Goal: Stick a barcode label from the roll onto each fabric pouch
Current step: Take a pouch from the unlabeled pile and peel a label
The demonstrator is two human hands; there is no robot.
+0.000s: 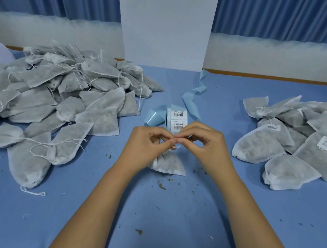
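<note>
The person's left hand (pixel 147 142) and right hand (pixel 204 144) are bare. The left arm (pixel 90 208) and the right arm (pixel 259 229) are bare as well, from the wrists right down to the bottom edge, the side farthest from the small roll of white barcode stickers (pixel 177 119). The arms look smooth and long. They are thin at the wrists, close to the roll, and get wider farther away from it. The knuckles (pixel 210 134) make little round bumps on the backs of the hands.

Pinches the drawstring (pixel 176 146) of one pouch (pixel 168 165) with left hand (pixel 147 140) and right hand (pixel 204 144), just before the label roll (pixel 177 119), between left heap (pixel 56 95) and right heap (pixel 304 140)
</note>
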